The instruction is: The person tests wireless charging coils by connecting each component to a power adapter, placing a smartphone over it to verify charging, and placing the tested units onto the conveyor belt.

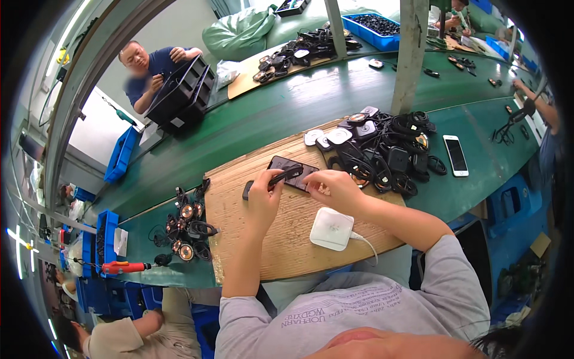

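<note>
**On the cardboard sheet, centre of the worktop: one flat black device, held in both hands**

At the middle of the cardboard sheet (pixel 287 239) I log the left hand (pixel 263 194), fingers closed around a slim black strip-shaped part (pixel 272 179), its far end laid across the device. The right hand (pixel 335 186) sits just beside it, fingertips pinched down on the near edge of the flat black device (pixel 293 172), which rests on the cardboard.

Handling, as I judge it: the device looks thin, rigid and light, with a glossy face that could slip under bare fingers and would likely scratch or crack if flexed. I would take it by the long edges, not the face. The strip looks stiff and small; a pinch near its middle should do.

Near the right forearm: a white rounded-square pad (pixel 332 228) with a white cable (pixel 366 242) attached.

Further right: a heap of black cabled units (pixel 388 152), and a white phone (pixel 455 155) on the green worktop (pixel 299 102).

Left: smaller coil parts (pixel 188 224) and a red-handled screwdriver (pixel 125 267).
</note>
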A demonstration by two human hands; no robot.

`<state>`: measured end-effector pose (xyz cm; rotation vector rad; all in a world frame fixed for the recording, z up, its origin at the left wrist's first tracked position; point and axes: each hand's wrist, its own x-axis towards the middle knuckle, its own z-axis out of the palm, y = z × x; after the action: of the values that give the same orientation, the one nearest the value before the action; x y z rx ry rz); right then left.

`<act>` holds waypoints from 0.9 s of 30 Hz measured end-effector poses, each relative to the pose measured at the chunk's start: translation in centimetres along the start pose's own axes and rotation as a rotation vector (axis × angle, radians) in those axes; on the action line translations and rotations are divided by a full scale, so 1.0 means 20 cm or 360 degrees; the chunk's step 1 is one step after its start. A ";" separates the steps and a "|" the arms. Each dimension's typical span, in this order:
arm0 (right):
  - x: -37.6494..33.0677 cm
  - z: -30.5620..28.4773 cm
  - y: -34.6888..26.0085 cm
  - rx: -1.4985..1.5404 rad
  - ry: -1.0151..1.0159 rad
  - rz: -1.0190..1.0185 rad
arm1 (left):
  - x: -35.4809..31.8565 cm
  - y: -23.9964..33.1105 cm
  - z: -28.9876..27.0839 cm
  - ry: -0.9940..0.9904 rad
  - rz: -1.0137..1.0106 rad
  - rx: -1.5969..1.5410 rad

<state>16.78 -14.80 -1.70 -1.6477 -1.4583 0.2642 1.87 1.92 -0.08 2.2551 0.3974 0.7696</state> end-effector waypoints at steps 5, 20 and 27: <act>0.02 0.01 -0.06 0.0628 0.0354 0.0368 | -0.09 0.07 0.03 -0.0122 -0.0168 -0.0216; -0.06 0.05 0.04 0.0522 -0.0006 0.0359 | -0.12 -0.10 0.15 -0.0575 -0.0455 -0.1318; -0.03 0.04 -0.02 0.0118 0.0436 -0.0188 | -0.11 -0.05 0.13 -0.0381 -0.0493 -0.1263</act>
<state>15.87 -14.99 -2.02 -1.4680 -1.3151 0.0242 1.81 0.15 -3.17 1.4682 0.2524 0.3845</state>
